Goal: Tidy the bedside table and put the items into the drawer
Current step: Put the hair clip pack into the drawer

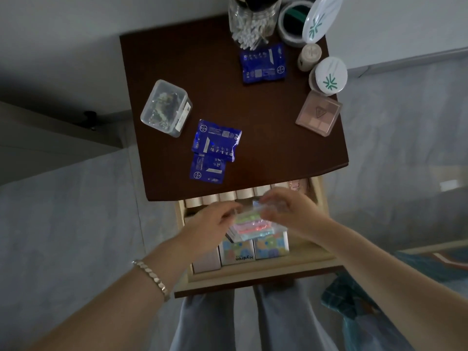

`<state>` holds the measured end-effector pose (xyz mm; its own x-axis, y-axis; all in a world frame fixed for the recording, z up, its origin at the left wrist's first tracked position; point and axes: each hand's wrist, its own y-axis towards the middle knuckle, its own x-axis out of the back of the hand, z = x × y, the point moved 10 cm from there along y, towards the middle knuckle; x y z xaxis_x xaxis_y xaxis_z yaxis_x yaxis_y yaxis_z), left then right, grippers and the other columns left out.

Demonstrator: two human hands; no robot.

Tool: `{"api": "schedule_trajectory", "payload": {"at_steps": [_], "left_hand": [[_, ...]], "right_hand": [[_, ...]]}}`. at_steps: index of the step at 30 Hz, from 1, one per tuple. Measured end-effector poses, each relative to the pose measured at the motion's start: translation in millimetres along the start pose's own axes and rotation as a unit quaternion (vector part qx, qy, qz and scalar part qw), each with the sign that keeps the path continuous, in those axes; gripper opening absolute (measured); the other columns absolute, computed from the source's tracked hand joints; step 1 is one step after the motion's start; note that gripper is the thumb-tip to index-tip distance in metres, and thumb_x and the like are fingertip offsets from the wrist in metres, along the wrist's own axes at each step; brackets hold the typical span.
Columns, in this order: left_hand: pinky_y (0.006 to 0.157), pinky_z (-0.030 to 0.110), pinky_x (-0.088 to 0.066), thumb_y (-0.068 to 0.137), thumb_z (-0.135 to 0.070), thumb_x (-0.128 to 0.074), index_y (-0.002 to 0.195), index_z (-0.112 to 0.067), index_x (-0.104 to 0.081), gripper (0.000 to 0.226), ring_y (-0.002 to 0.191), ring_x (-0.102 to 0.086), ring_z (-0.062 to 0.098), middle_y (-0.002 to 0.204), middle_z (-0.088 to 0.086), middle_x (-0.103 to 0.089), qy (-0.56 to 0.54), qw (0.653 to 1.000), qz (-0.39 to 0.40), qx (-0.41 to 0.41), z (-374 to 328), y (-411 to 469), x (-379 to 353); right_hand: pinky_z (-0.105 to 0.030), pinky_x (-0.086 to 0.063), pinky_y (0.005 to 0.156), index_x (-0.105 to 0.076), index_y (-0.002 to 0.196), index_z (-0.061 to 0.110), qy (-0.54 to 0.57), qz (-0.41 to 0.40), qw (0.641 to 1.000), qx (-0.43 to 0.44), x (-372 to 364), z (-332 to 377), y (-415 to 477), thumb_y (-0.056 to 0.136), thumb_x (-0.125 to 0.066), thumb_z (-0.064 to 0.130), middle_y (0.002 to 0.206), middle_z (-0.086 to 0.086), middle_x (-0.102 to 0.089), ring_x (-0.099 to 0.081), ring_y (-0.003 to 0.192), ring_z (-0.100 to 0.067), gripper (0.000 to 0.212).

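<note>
A clear packet of pastel-coloured pieces is held between both hands over the open drawer. Its left end is pinched by the curled fingers of the left hand, on whose wrist a bracelet is worn. Its right end is covered by the bent fingers of the right hand, though the fingertips are blurred and the exact grip cannot be told. Just below the hands, printed boxes are stood upright in the drawer, and just beyond the fingertips a row of pale tubes is seen under the edge of the surface. Beyond the left hand, two blue sachets are laid overlapping on the surface, with a clear box further off to their left. Well beyond the right hand, a pink palette is set near the edge, with a white-lidded jar behind it and a third sachet further back.
</note>
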<state>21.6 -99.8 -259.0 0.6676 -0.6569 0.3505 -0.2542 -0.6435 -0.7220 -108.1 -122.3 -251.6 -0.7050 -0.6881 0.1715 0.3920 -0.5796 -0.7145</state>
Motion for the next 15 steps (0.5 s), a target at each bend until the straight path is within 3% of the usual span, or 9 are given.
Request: {"api": "schedule_trajectory", "payload": {"at_steps": [3,7,9,12,15], "left_hand": [[0.078,0.016,-0.038,0.095,-0.017,-0.047,0.136,-0.025,-0.041,0.041,0.104,-0.045,0.004,0.129,0.0,-0.044,0.013,0.998,-0.038,0.054,31,5,-5],[0.082,0.022,-0.042,0.094,-0.018,-0.047,0.124,-0.023,-0.049,0.03,0.101,-0.049,0.006,0.119,-0.003,-0.052,0.012,0.995,-0.039,0.091,63,10,-17],[0.084,0.025,-0.045,0.095,-0.017,-0.047,0.118,-0.022,-0.051,0.025,0.101,-0.053,0.008,0.111,-0.005,-0.054,0.007,0.995,-0.032,0.095,73,12,-20],[0.084,0.028,-0.048,0.095,-0.016,-0.047,0.115,-0.021,-0.054,0.021,0.096,-0.055,0.009,0.105,-0.006,-0.054,-0.001,0.993,-0.049,0.107,82,14,-15],[0.086,0.032,-0.049,0.094,-0.015,-0.047,0.109,-0.023,-0.055,0.018,0.094,-0.056,0.008,0.101,-0.007,-0.057,-0.009,0.993,-0.062,0.102,84,16,-8]], "right_hand": [[-0.013,-0.048,0.056,-0.053,0.084,0.033,0.0,0.015,0.997,-0.07,-20,-42,10,0.087,-0.06,0.017,0.078,0.008,-0.059,-0.054,0.062,-0.004,0.017],[-0.034,-0.057,0.076,-0.054,0.093,0.025,0.012,0.024,0.988,-0.152,-51,-104,23,0.089,-0.058,0.017,0.098,0.002,-0.062,-0.064,0.088,-0.017,0.01],[-0.032,-0.056,0.079,-0.055,0.103,0.022,-0.02,-0.011,0.984,-0.178,-59,-123,30,0.09,-0.056,0.023,0.104,0.002,-0.058,-0.061,0.091,-0.015,0.013],[-0.033,-0.049,0.091,-0.053,0.119,0.025,-0.192,-0.069,0.956,-0.211,-62,-134,37,0.09,-0.054,0.035,0.123,-0.002,-0.042,-0.045,0.113,-0.017,0.031],[-0.032,-0.045,0.094,-0.045,0.13,0.022,-0.226,-0.088,0.949,-0.201,-76,-130,41,0.091,-0.055,0.025,0.132,-0.005,-0.038,-0.04,0.119,-0.019,0.041]]}}
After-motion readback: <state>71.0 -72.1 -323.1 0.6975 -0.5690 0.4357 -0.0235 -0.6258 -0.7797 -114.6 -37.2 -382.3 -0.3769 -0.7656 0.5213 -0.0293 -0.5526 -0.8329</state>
